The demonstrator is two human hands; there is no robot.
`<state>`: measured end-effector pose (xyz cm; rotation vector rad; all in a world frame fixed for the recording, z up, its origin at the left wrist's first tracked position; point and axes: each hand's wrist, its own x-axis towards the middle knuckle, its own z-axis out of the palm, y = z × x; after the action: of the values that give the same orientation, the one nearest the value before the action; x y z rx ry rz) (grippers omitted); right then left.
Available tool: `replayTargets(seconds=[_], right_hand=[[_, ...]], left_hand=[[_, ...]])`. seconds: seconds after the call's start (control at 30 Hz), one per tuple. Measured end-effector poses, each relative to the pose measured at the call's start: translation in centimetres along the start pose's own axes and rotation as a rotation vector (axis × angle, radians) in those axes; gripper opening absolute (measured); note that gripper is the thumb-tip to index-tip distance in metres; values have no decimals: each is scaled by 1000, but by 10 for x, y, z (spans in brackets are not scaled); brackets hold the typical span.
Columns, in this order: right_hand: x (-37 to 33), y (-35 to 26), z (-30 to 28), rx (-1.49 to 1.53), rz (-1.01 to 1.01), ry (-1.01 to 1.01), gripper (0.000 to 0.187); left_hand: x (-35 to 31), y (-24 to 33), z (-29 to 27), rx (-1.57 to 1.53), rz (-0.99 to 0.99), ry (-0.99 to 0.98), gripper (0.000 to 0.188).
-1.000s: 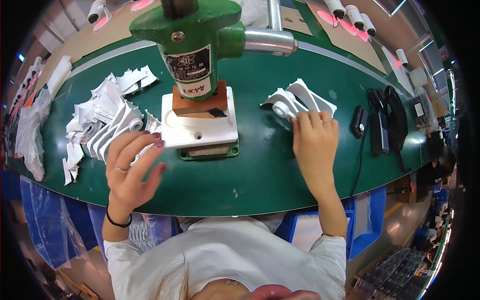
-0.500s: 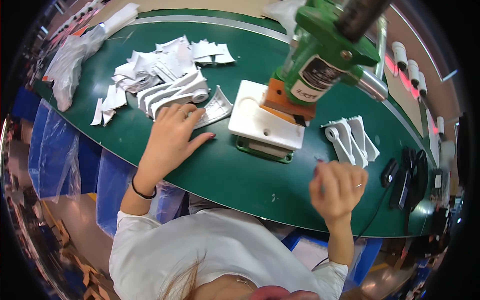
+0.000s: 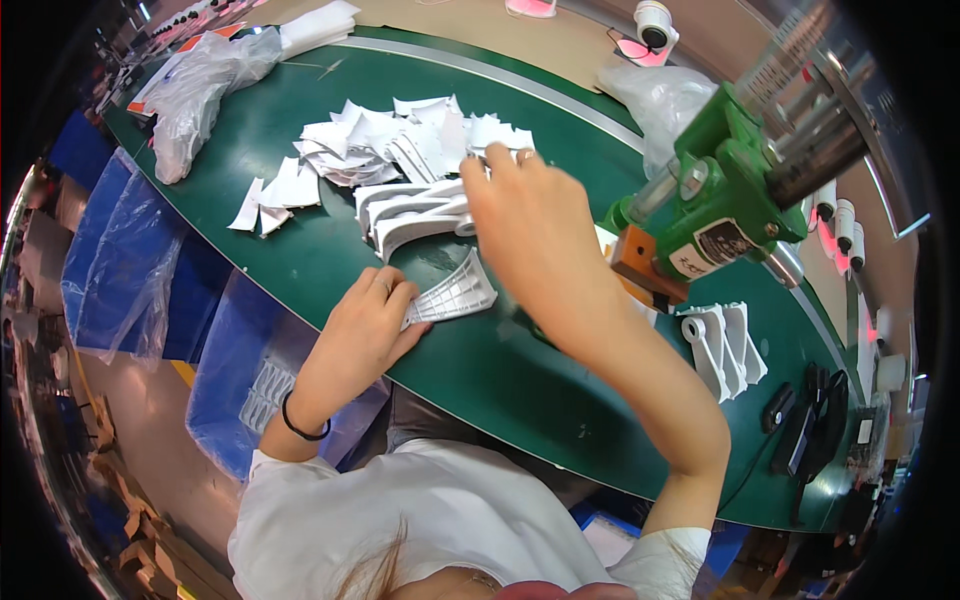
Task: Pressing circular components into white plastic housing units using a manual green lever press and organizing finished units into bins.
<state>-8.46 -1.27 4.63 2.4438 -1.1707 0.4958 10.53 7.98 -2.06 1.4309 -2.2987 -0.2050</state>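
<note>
My left hand [image 3: 365,325] is closed on the narrow end of a curved, ribbed white plastic piece [image 3: 458,294] lying near the table's front edge. Over the right side of a heap of thin white plastic pieces [image 3: 350,140] hangs my right hand [image 3: 530,220]. Its fingers are bent downward and their tips are mostly hidden, so I cannot see what they touch. Between the hands and the heap sit several nested white curved brackets [image 3: 405,212], partly covered by my right hand. My right forearm hides most of the white block under the green press [image 3: 715,200].
More white brackets [image 3: 725,350] stand on the green table [image 3: 480,375] right of the press. Plastic bags lie at the far left [image 3: 195,110] and behind the press [image 3: 665,105]. A blue lined bin [image 3: 225,400] holding white parts stands below the front edge. Black devices [image 3: 805,430] lie far right.
My right hand has swung left from the table's right side, across to the heap. My left hand has taken hold of the ribbed piece, which now lies nearer the front edge. The view has shifted.
</note>
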Motion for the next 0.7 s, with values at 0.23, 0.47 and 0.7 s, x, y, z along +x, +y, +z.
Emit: replayTargets(seconds=[0.23, 0.47, 0.7], right_hand=[[80, 31, 52, -141, 302, -244, 12], [90, 51, 103, 135, 401, -469, 27], [88, 45, 98, 262, 347, -355, 39]], left_hand=[[-28, -22, -16, -113, -97, 28, 33], [-38, -31, -23, -129, -144, 97, 35], [-47, -45, -27, -147, -148, 120, 33]])
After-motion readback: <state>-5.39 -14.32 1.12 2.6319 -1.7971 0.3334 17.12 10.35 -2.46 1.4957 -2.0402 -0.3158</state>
